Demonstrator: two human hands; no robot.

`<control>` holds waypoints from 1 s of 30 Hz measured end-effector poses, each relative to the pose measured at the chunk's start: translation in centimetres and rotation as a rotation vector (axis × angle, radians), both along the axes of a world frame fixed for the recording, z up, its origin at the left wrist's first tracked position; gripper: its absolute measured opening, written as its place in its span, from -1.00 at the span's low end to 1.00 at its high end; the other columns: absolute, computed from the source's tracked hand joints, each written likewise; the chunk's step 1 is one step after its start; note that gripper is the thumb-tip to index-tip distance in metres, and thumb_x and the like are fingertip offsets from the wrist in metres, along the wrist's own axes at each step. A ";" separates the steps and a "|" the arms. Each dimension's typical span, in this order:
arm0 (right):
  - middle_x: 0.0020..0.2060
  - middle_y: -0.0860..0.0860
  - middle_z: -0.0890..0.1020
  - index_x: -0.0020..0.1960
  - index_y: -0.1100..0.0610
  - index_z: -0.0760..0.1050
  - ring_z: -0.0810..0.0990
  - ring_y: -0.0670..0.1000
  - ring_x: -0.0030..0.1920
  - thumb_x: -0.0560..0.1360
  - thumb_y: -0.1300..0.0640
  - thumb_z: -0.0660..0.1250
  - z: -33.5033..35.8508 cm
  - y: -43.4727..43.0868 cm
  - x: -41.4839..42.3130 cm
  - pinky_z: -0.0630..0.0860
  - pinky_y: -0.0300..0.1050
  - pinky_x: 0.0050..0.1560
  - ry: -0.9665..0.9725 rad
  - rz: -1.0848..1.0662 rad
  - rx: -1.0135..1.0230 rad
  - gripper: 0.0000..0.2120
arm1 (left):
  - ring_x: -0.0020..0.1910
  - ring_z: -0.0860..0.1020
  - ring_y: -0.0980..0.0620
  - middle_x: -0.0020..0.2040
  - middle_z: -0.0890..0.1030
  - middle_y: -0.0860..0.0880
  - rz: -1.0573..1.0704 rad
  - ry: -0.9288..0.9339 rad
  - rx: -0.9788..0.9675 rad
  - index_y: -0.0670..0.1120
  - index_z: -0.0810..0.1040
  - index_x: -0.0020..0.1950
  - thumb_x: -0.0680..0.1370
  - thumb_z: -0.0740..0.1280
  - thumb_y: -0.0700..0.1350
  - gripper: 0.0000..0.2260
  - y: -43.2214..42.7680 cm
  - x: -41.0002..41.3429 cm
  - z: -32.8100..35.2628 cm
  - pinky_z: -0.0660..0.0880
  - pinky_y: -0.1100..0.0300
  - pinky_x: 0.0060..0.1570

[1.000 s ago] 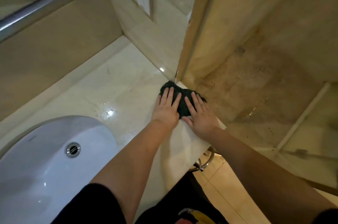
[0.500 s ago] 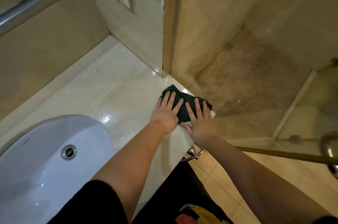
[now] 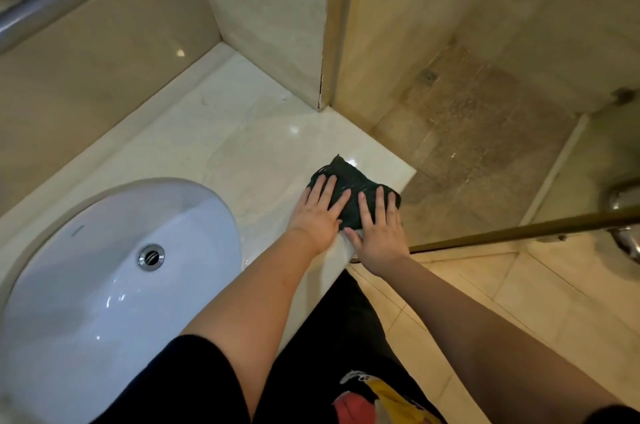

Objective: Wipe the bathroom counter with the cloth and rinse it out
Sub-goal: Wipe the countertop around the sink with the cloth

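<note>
Spreading across the middle of the frame, the pale marble surface [image 3: 214, 132] runs from the walls at the top down to its front edge and ends at a square outer corner right of centre. Beyond that corner, lower down, lies the brownish shower floor [image 3: 485, 132]. A white oval basin [image 3: 86, 302] is sunk into the surface at lower left. The dark cloth [image 3: 351, 186] lies bunched on the surface just right of centre, close to the outer corner and the front edge. Both hands sit on it side by side. The left hand [image 3: 317, 215] covers its left part and the right hand [image 3: 379, 233] its right part, with the right thumb on bare stone at the cloth's near edge. Neither grip is clenched: the fingers are straight and spread and the palms press the cloth flat. Smallest, the chrome drain [image 3: 151, 256] sits in the basin.

This looks like a wiping pass over the right end, with the rinse not yet done. To do it well, I would press evenly through both palms so the whole cloth bears on the stone. Overlapping strokes should go from the back wall toward the front. The dirt is best drawn leftward to the basin, not over the edge onto the shower floor, where the cloth could slip off
</note>
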State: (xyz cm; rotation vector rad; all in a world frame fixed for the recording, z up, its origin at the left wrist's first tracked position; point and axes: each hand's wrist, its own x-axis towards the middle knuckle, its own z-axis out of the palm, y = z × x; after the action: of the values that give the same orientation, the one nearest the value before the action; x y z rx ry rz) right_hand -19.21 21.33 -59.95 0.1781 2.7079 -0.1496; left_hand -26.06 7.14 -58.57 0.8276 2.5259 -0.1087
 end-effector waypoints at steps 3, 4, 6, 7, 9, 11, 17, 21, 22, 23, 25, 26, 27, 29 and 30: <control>0.49 0.18 -0.35 0.53 0.04 -0.36 -0.36 0.21 0.49 0.57 -0.31 -0.15 0.0 -2.3 1.8 -0.21 0.10 0.49 -0.008 0.015 -0.008 -0.28 | 0.52 -0.31 -0.13 0.54 -0.31 -0.14 0.024 -0.009 0.007 0.05 -0.26 0.55 0.65 -0.04 0.10 -0.45 -2.3 2.0 -0.1 -0.18 -0.03 0.51; 0.49 0.18 -0.36 0.52 0.04 -0.37 -0.37 0.20 0.49 0.57 -0.31 -0.15 0.1 -3.2 2.4 -0.23 0.10 0.49 -0.013 0.020 -0.009 -0.28 | 0.52 -0.31 -0.13 0.54 -0.31 -0.14 0.032 -0.013 0.010 0.04 -0.27 0.55 0.66 -0.04 0.10 -0.44 -3.2 2.7 -0.1 -0.18 -0.04 0.51; 0.48 0.17 -0.38 0.49 0.04 -0.42 -0.38 0.19 0.49 0.57 -0.32 -0.15 0.3 -5.0 3.6 -0.24 0.09 0.49 -0.023 0.032 -0.017 -0.27 | 0.52 -0.31 -0.13 0.54 -0.31 -0.14 0.055 -0.020 0.017 0.04 -0.27 0.55 0.66 -0.04 0.08 -0.45 -5.1 4.2 -0.1 -0.17 -0.04 0.51; 0.48 0.18 -0.38 0.48 0.05 -0.43 -0.39 0.19 0.48 0.56 -0.32 -0.15 0.4 -5.9 4.1 -0.24 0.09 0.49 -0.028 0.042 -0.019 -0.27 | 0.52 -0.32 -0.13 0.54 -0.32 -0.14 0.068 -0.024 0.020 0.03 -0.27 0.55 0.66 -0.04 0.08 -0.45 -6.1 4.9 0.0 -0.17 -0.03 0.51; 0.47 0.18 -0.41 0.47 0.05 -0.45 -0.41 0.19 0.47 0.56 -0.33 -0.15 0.6 -7.8 5.1 -0.25 0.10 0.50 -0.045 0.070 -0.015 -0.26 | 0.51 -0.33 -0.12 0.54 -0.32 -0.14 0.098 -0.037 0.028 0.03 -0.27 0.55 0.66 -0.05 0.07 -0.45 -8.0 6.4 0.1 -0.19 -0.03 0.51; 0.45 0.20 -0.44 0.47 0.07 -0.46 -0.43 0.21 0.46 0.55 -0.34 -0.16 0.7 -9.5 6.0 -0.28 0.11 0.49 -0.069 0.103 -0.005 -0.24 | 0.51 -0.33 -0.11 0.54 -0.33 -0.14 0.131 -0.042 0.032 0.02 -0.27 0.55 0.66 -0.05 0.06 -0.45 -9.6 7.6 0.2 -0.19 -0.02 0.51; 0.43 0.25 -0.44 0.48 0.10 -0.45 -0.44 0.28 0.44 0.53 -0.36 -0.19 0.9 -12.5 6.9 -0.28 0.18 0.48 -0.091 0.181 0.014 -0.21 | 0.51 -0.34 -0.10 0.54 -0.34 -0.13 0.204 -0.061 0.030 0.02 -0.29 0.54 0.66 -0.05 0.06 -0.45 -12.7 9.6 0.2 -0.23 0.01 0.50; 0.42 0.25 -0.44 0.48 0.10 -0.44 -0.39 0.31 0.46 0.37 -0.40 -0.45 1.0 -12.3 6.2 -0.26 0.21 0.47 -0.118 0.192 0.051 -0.15 | 0.52 -0.31 -0.11 0.54 -0.31 -0.14 0.190 -0.075 0.031 0.03 -0.26 0.55 0.65 -0.01 0.07 -0.43 -12.6 8.3 0.4 -0.19 -0.01 0.51; 0.43 0.24 -0.42 0.50 0.09 -0.41 -0.38 0.31 0.46 0.38 -0.41 -0.44 1.1 -12.2 5.7 -0.25 0.21 0.46 -0.121 0.181 0.048 -0.15 | 0.52 -0.30 -0.11 0.55 -0.30 -0.14 0.192 -0.083 0.029 0.03 -0.25 0.55 0.65 0.01 0.06 -0.42 -12.5 7.7 0.5 -0.18 -0.01 0.51; 0.45 0.24 -0.40 0.52 0.08 -0.39 -0.37 0.31 0.47 0.42 -0.41 -0.38 1.1 -12.1 5.1 -0.25 0.21 0.47 -0.124 0.164 0.039 -0.17 | 0.52 -0.30 -0.11 0.55 -0.29 -0.14 0.195 -0.092 0.026 0.03 -0.25 0.56 0.65 0.02 0.06 -0.42 -12.3 7.1 0.6 -0.17 -0.02 0.51; 0.48 0.23 -0.35 0.53 0.08 -0.36 -0.36 0.30 0.47 0.51 -0.39 -0.23 1.3 -11.9 3.3 -0.25 0.21 0.48 -0.128 0.130 0.015 -0.20 | 0.52 -0.30 -0.11 0.55 -0.29 -0.14 0.190 -0.105 0.019 0.03 -0.24 0.56 0.65 0.03 0.07 -0.41 -11.9 5.5 0.7 -0.17 -0.02 0.51; 0.49 0.22 -0.34 0.53 0.07 -0.35 -0.36 0.29 0.47 0.52 -0.38 -0.20 1.3 -11.7 2.2 -0.25 0.21 0.48 -0.128 0.117 0.008 -0.22 | 0.52 -0.30 -0.11 0.55 -0.29 -0.14 0.184 -0.111 0.017 0.03 -0.24 0.56 0.64 0.03 0.08 -0.41 -11.7 4.5 0.7 -0.17 -0.02 0.51; 0.49 0.20 -0.34 0.53 0.05 -0.35 -0.35 0.29 0.48 0.53 -0.37 -0.18 1.4 -11.3 1.0 -0.25 0.21 0.48 -0.129 0.111 0.004 -0.23 | 0.52 -0.30 -0.11 0.55 -0.29 -0.14 0.181 -0.118 0.021 0.04 -0.23 0.56 0.65 0.03 0.08 -0.41 -11.4 3.4 0.7 -0.18 -0.02 0.51; 0.49 0.17 -0.35 0.53 0.01 -0.35 -0.35 0.28 0.48 0.55 -0.34 -0.15 1.4 -10.4 -1.5 -0.24 0.21 0.48 -0.131 0.114 -0.006 -0.27 | 0.52 -0.29 -0.11 0.55 -0.28 -0.13 0.186 -0.127 0.030 0.04 -0.22 0.56 0.65 0.03 0.08 -0.42 -10.9 1.2 0.9 -0.17 -0.01 0.51; 0.50 0.16 -0.35 0.53 -0.02 -0.35 -0.35 0.27 0.48 0.56 -0.33 -0.13 1.4 -9.9 -2.9 -0.23 0.22 0.48 -0.132 0.125 -0.011 -0.28 | 0.52 -0.29 -0.11 0.55 -0.28 -0.13 0.192 -0.126 0.031 0.04 -0.21 0.56 0.65 0.03 0.08 -0.43 -10.5 0.1 1.0 -0.16 -0.02 0.51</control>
State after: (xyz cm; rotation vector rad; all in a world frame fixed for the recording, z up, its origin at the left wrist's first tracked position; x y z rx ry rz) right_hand -22.14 11.43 -58.52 0.0139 2.5770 -0.1114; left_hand -25.93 -3.39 -57.59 0.5806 2.4777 0.0437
